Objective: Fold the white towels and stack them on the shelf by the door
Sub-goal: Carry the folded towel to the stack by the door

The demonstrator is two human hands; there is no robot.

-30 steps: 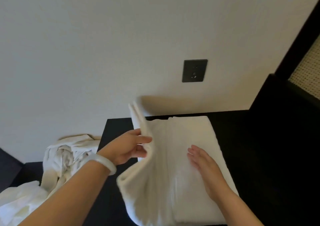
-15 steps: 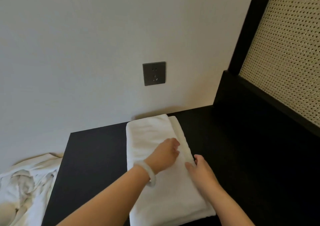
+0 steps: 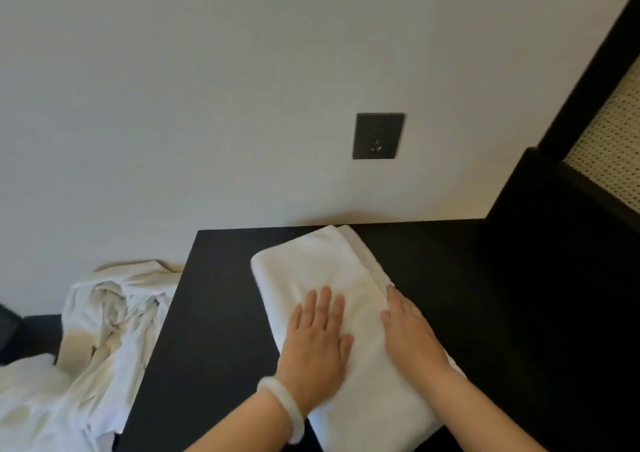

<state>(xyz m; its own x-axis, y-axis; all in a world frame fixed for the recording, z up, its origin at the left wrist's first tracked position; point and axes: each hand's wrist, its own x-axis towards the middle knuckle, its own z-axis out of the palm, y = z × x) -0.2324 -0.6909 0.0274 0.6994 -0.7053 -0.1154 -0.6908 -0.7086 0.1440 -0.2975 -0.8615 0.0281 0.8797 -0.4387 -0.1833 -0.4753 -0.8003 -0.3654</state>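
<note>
A white towel (image 3: 311, 264), folded into a long strip, lies on the black table (image 3: 221, 313) and runs from the wall toward me. My left hand (image 3: 317, 344) lies flat on top of it, fingers straight and spread, a pale bangle on the wrist. My right hand (image 3: 407, 330) presses flat along the towel's right edge, fingers straight. Neither hand grips the cloth.
A heap of crumpled white linen (image 3: 97, 340) lies on a lower surface left of the table. A dark wall socket (image 3: 378, 135) sits above the table. At the right stands black furniture (image 3: 554, 243) with a woven cane panel (image 3: 613, 139).
My left hand has folded the towel's raised left side over and let go; it has gone from loosely curled to flat on top. The right hand stays on the right edge.
</note>
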